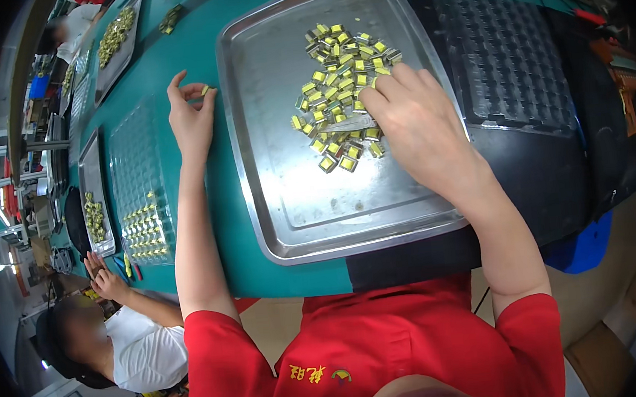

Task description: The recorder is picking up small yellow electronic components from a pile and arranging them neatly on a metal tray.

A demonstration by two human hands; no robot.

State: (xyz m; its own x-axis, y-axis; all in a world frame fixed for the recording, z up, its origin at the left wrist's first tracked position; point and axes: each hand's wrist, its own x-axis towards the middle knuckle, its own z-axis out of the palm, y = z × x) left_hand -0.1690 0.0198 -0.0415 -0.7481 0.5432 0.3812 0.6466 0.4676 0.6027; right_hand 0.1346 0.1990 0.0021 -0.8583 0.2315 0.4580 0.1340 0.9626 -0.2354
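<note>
Right now my left hand [192, 122] is closed in a light pinch, thumb against fingertip, on one small yellow block [205, 90], held over the smooth green tabletop [287, 280] just outside the tray. My right hand [413, 114] is curled shut around a pair of slim, pointed silver metal tweezers [353, 123], whose tips reach leftward from my fingers into the loose heap of small yellow-topped, metal-sided blocks [335, 95]. Whether those tips have hold of a block I can't quite tell at this size. The heap lies under and to the left of my right grip, inside a shallow rectangular silver metal tray [287, 193] that sits between my two hands. Right of that grip, beyond the tray's rim, a clear plastic sheet of moulded pockets [507, 68] lies over a flat black mat [534, 164]. Left of my pinching hand is another clear pocketed plastic sheet [132, 147], its nearer rows filled with yellow pieces, and past its near end are a co-worker's hands [103, 278]
</note>
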